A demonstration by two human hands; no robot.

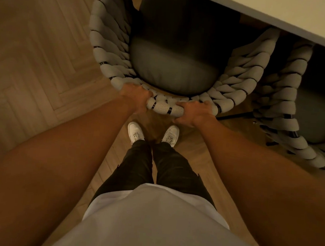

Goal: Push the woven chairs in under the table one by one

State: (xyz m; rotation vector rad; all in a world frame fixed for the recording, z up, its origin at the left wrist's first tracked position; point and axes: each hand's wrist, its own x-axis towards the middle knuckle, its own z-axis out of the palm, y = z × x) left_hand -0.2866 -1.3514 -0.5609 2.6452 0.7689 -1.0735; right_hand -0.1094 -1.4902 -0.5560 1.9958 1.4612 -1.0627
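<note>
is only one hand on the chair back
No, the left hand and right hand both grip the chair's woven back rim.

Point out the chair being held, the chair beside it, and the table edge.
held woven chair (166,109), head view: top rail between the two hands
second woven chair (285,112), head view: woven side of its backrest
table (291,22), head view: pale front edge

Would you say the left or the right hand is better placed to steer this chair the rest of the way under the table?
Neither clearly. The left hand and right hand both grip the woven chair's back rim either side of centre. The right hand is nearer the neighbouring chair, so it probably guides clearance there.
</note>
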